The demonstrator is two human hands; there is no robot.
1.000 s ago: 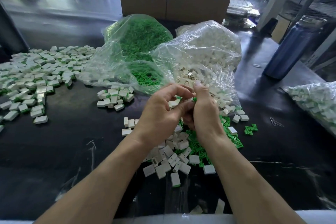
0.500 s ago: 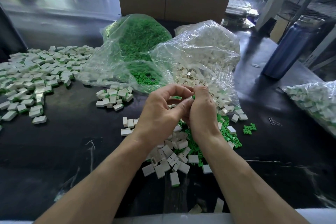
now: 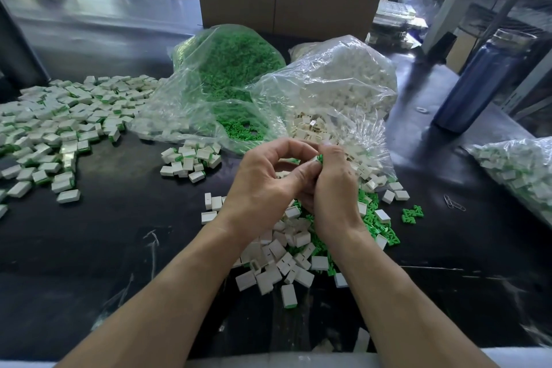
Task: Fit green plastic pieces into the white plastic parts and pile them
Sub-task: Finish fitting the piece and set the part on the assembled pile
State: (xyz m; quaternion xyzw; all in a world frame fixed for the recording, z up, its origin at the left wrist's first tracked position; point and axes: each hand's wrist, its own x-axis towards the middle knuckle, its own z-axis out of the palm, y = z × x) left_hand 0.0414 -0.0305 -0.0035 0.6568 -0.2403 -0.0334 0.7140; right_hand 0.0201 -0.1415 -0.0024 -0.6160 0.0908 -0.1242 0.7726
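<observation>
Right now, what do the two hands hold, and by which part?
Both hands pinch a green piece at the fingertips; the exact part and any white part are hidden.

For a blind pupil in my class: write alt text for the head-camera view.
Two hands, left hand and right hand, meet over a black table, pinching a green piece between the fingertips. Loose white parts lie below; bags of green pieces and white parts behind.

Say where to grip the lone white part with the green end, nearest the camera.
Take that white part across its two long side faces, coming from above. It lies flat, clear of the heap, so both sides look free for the fingers; the green end stays untouched.
</observation>
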